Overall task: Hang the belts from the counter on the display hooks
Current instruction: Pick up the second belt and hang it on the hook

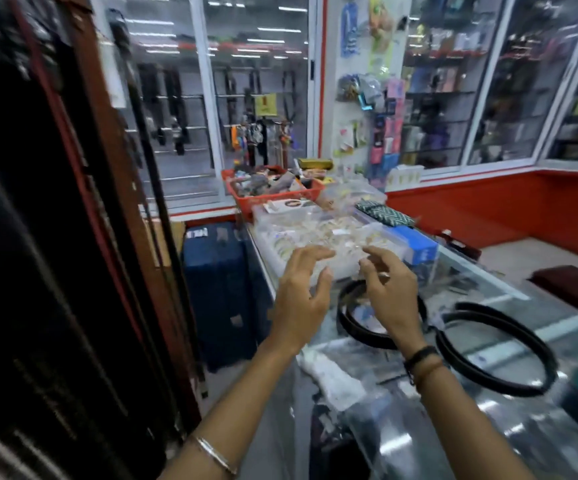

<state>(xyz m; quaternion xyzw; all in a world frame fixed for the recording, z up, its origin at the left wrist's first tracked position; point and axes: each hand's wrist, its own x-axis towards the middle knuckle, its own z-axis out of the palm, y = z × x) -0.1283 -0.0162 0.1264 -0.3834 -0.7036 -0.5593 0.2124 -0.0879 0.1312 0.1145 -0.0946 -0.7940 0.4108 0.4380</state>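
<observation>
Two black belts lie coiled on the glass counter (488, 282). One coiled belt (353, 330) sits just under my right hand; the other belt (509, 375) lies further right as a larger loop. My left hand (301, 292) hovers above the counter's left edge, fingers spread, holding nothing. Also empty, my right hand (391, 292) floats over the nearer belt with fingers apart. Many dark and brown belts (73, 237) hang in a dense row down the left side.
Clear plastic boxes of small items (318, 233) and a red basket (273, 199) crowd the counter's far end. A blue box (419, 247) sits beside them. A navy suitcase (218, 289) stands on the floor left of the counter. Glass display cabinets line the back.
</observation>
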